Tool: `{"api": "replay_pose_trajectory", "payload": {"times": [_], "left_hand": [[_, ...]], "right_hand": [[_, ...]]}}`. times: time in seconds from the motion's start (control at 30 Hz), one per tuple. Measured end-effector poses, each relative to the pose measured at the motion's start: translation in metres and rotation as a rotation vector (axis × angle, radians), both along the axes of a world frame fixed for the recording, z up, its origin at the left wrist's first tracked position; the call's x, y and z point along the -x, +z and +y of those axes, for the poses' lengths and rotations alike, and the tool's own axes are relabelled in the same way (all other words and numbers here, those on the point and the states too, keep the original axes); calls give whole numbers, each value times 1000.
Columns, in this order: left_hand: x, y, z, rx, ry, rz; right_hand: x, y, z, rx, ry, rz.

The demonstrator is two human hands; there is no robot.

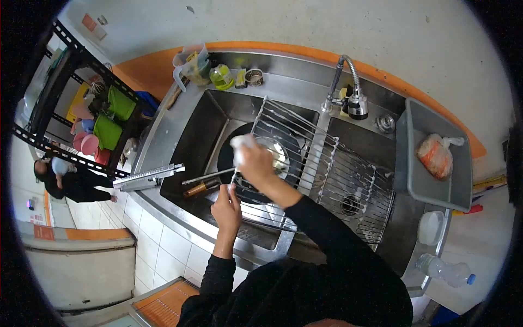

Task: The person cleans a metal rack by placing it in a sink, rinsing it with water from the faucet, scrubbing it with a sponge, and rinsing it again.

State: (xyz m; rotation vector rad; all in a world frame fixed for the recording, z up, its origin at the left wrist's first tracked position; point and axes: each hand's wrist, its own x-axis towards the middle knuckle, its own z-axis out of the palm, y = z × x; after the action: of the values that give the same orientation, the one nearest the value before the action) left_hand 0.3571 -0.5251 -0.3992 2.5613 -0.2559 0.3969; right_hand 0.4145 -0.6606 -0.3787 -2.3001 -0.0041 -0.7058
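A wire rack, streaked with white suds, lies slanted across both sink basins. My left hand is closed on a wire at the rack's near left end. My right hand grips a white, foamy sponge above the rack's left part. Its exact contact with the wires is hidden by the fingers. Below the rack, in the left basin, are a dark round pan and a shiny metal dish. A brown handle sticks out toward the basin's left side.
A faucet stands behind the right basin. To the right is a grey tub holding a bagged item, with a plastic bottle nearer me. Yellow-green soap sits behind the left basin. Another person stands far left.
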Motion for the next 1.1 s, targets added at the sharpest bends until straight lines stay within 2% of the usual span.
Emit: {"api": "replay_pose_trajectory", "payload": {"times": [0.03, 0.07, 0.13, 0.17, 0.2, 0.23, 0.3, 0.37, 0.43, 0.5, 0.57, 0.6, 0.63, 0.67, 0.7, 0.77, 0.83, 0.9, 0.97, 1.07, 1.1], "left_hand": [[1, 2, -1, 69, -9, 27], [4, 10, -2, 104, -24, 75], [3, 8, -1, 99, -27, 69], [2, 7, -1, 89, -24, 62], [2, 4, 0, 61, -24, 41], [2, 6, -1, 76, -28, 6], [1, 3, 0, -36, -21, -73], [0, 0, 0, 16, -26, -72], [3, 7, -5, 65, -27, -74], [4, 6, -4, 84, -34, -40], [2, 6, -2, 14, -31, -35], [2, 7, -4, 30, -26, -22], [3, 8, -4, 39, -21, -6], [4, 9, -3, 30, -26, -4], [4, 9, -3, 40, -28, -21], [3, 8, -9, 65, -29, -38], [3, 9, -7, 33, -25, -72], [0, 2, -3, -22, -53, -129], [3, 6, -5, -25, -45, -79], [1, 6, -4, -51, -45, -92], [1, 4, -3, -44, -40, -65]], "right_hand": [[11, -25, -15, 166, -104, 91], [33, -29, -35, 118, -148, 225], [74, -79, -84, 203, -257, 399], [98, -93, -107, 259, -352, 378], [116, -110, -128, 167, -491, 619], [144, -125, -144, 152, -572, 365], [162, -138, -155, -52, -745, 548], [164, -111, -132, -191, -526, 508], [169, -110, -91, -155, -130, 134], [185, -126, -59, 43, -24, 162], [210, -135, -82, 40, -253, 515], [226, -144, -105, 247, -334, 450], [239, -161, -128, 185, -423, 678], [256, -155, -152, 150, -379, 881], [277, -173, -173, 83, -427, 708], [289, -173, -182, 117, -463, 680], [273, -157, -149, -280, -447, 752], [250, -181, -97, -167, -318, 541], [229, -121, -60, -189, -278, 313], [249, -131, -78, -181, -176, 348], [262, -136, -96, -155, -214, 473]]}}
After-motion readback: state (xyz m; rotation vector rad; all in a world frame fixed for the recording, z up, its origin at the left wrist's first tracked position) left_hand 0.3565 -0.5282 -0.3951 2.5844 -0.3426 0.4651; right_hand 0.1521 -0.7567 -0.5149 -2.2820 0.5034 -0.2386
